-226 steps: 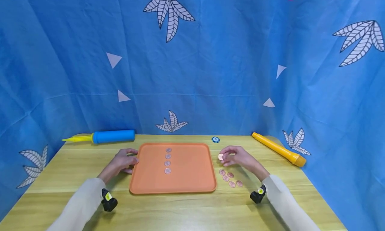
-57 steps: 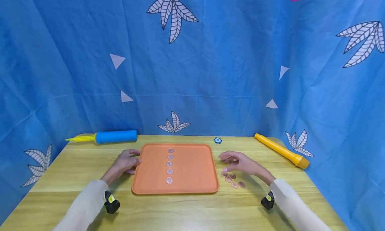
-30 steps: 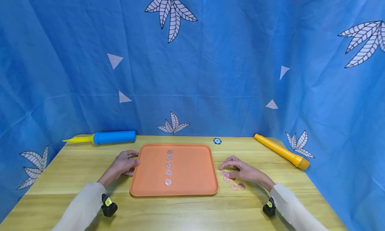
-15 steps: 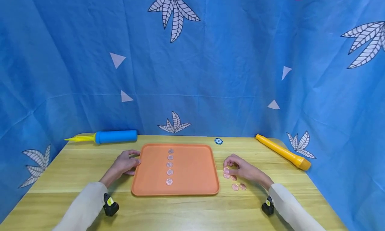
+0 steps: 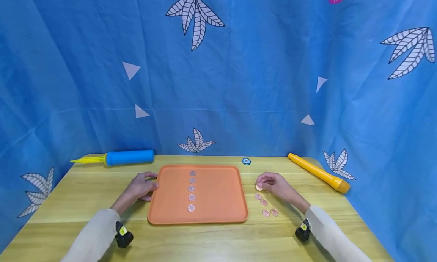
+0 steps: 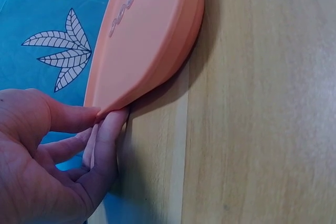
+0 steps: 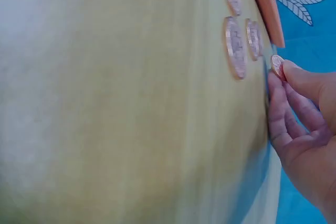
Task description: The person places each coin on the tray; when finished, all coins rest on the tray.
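My left hand (image 5: 141,186) grips the left rim of an orange tray (image 5: 218,193); in the left wrist view the thumb lies over the rim and fingers are under it. Several coins stand in a front-to-back column on the tray, the nearest coin (image 5: 191,208) close to its front edge. Right of the tray, my right hand (image 5: 275,184) pinches a copper-coloured coin (image 7: 277,66) between thumb and fingertips, above the table. Below that hand several more coins lie loose on the wood, among them one coin (image 5: 265,213) at the front of the group.
A blue hand pump (image 5: 129,157) with a yellow nozzle lies at the back left. A blue-and-white poker chip (image 5: 246,161) sits behind the tray's right corner. Toward the back right lies a yellow toy microphone (image 5: 319,172). A blue patterned curtain (image 5: 225,72) hangs behind the table.
A fifth coin has joined the column on the tray since the oldest frame. Lately my right hand has picked one coin from the loose group and lifted it. My left hand stays at the rim.
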### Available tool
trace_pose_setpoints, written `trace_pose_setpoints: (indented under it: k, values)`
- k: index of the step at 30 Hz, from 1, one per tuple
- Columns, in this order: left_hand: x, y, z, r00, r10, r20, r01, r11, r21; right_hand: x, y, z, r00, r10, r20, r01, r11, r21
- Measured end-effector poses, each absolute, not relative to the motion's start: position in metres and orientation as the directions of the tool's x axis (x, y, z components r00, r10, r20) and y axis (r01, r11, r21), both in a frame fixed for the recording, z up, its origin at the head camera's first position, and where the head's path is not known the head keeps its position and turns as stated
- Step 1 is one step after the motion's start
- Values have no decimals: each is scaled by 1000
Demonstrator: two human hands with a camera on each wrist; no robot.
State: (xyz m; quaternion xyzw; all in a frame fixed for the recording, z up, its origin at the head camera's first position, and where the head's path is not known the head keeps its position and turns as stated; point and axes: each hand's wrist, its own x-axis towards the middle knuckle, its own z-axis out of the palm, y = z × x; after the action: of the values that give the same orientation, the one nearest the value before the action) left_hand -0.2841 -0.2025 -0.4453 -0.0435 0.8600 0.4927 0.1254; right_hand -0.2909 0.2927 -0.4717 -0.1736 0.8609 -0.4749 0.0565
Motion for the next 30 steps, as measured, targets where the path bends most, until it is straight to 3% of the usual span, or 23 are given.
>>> trace_pose_setpoints:
  k: [11, 25, 30]
  values:
    - [-285, -203, -448, -963, 35, -266, -211, 515, 831, -298, 279, -454, -929, -369, -21, -174, 487, -856]
    - [-285, -201, -449, -964, 20, -266, -218, 515, 829, -309, 237, -437, -885, -444, -143, 8, 294, -956]
    - [-286, -202, -450, -965, 24, -261, -211, 523, 826, -312, 217, -434, -882, -443, -159, 31, 283, -959]
